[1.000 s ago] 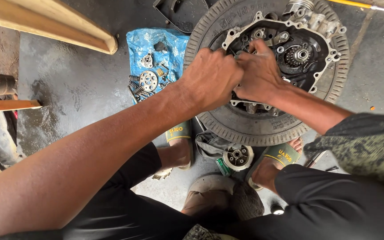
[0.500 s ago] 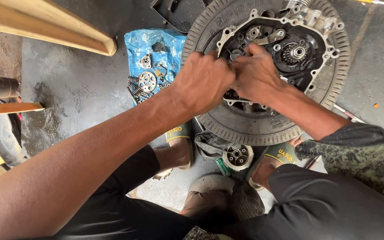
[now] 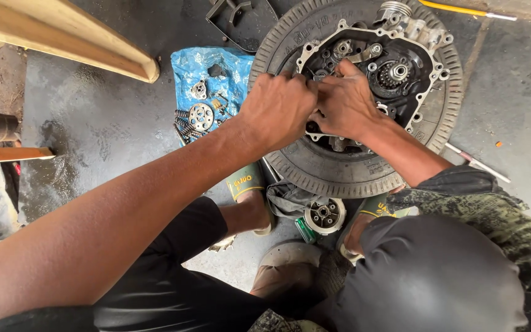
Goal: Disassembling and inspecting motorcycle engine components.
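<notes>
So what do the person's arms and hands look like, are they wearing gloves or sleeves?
No gloves: both the left hand and the right hand are bare. The left arm is uncovered all along what shows. The right forearm is bare too, with a camouflage-patterned sleeve in dark green and grey pushed up near the elbow.

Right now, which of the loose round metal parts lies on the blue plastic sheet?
The flat holed disc left of the left hand lies on the blue sheet. The other round hub sits on grey cloth between the feet.
</notes>
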